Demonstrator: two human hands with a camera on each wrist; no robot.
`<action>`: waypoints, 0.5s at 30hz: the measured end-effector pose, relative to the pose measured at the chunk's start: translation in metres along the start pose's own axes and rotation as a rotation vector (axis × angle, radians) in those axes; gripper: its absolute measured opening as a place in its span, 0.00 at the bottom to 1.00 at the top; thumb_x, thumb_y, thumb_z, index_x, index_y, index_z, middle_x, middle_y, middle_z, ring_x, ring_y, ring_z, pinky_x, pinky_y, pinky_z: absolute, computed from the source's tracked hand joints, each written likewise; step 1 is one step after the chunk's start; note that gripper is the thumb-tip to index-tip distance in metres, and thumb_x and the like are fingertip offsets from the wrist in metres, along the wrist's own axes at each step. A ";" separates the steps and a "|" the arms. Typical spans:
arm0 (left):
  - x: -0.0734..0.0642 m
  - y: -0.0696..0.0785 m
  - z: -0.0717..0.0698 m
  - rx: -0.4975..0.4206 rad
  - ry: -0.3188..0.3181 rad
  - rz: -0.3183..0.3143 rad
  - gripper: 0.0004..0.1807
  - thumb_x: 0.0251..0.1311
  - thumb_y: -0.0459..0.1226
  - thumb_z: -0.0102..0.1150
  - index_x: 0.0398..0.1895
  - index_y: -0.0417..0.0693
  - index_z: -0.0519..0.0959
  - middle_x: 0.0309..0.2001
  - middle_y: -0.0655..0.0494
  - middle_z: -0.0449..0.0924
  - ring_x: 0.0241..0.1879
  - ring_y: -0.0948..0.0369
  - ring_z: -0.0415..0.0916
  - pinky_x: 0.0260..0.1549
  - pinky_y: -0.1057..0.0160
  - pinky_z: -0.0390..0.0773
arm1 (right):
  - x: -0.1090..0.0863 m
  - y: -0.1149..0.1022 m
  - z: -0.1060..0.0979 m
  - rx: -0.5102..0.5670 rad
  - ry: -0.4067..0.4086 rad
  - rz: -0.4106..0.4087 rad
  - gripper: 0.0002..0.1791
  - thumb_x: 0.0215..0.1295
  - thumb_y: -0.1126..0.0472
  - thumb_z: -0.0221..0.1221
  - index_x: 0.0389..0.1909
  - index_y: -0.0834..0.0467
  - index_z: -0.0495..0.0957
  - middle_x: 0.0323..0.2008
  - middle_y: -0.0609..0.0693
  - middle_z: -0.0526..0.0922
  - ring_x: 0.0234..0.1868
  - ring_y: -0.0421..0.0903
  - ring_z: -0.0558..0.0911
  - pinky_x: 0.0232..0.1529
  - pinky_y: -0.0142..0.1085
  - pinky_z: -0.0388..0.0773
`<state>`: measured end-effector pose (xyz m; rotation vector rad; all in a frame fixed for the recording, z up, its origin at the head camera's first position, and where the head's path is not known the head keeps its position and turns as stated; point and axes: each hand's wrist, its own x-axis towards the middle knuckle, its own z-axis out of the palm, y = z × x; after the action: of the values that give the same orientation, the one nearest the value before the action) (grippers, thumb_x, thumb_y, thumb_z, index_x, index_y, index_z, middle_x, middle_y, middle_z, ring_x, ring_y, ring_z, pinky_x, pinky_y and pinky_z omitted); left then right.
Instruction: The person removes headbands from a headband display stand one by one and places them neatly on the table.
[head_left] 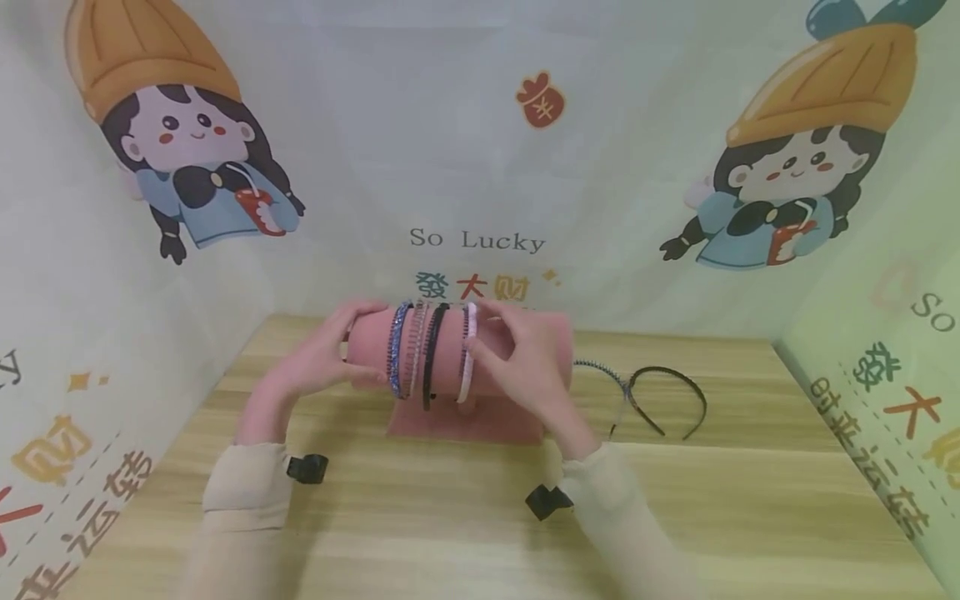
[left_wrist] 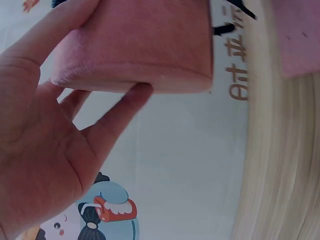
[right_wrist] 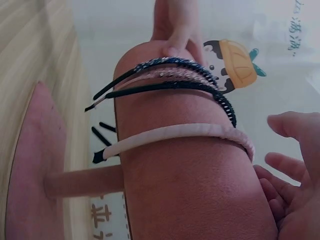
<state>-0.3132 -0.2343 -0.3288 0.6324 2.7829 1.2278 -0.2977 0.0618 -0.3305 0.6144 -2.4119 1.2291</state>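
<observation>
A pink padded cylinder (head_left: 450, 362) on a stand carries a blue glittery headband (head_left: 395, 358), a pale pink glittery one (head_left: 412, 362), a black one (head_left: 428, 367) and, farther right, a white headband (head_left: 466, 375). My left hand (head_left: 311, 358) holds the cylinder's left end, thumb on its front close to the blue headband. In the left wrist view, a fingertip (left_wrist: 142, 90) touches the round end. My right hand (head_left: 528, 362) is beside the white headband. The right wrist view shows its thumb (right_wrist: 290, 124) apart from the band, fingers loosely bent near the cylinder's far side.
A toothed headband (head_left: 600, 367) and a black headband (head_left: 703, 392) lie on the wooden table (head_left: 420, 517) right of the stand's pink base (head_left: 465, 423). Printed cloth walls (head_left: 360, 183) rise behind and on both sides.
</observation>
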 end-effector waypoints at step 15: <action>-0.002 -0.010 0.006 -0.121 0.017 0.020 0.53 0.48 0.38 0.77 0.76 0.59 0.55 0.75 0.49 0.53 0.69 0.44 0.57 0.65 0.35 0.66 | 0.000 -0.005 0.003 -0.246 -0.087 -0.014 0.34 0.60 0.44 0.66 0.67 0.46 0.71 0.65 0.53 0.72 0.68 0.54 0.66 0.74 0.54 0.59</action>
<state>-0.3135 -0.2367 -0.3398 0.6454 2.6965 1.3992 -0.2955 0.0567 -0.3290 0.6191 -2.5730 0.8974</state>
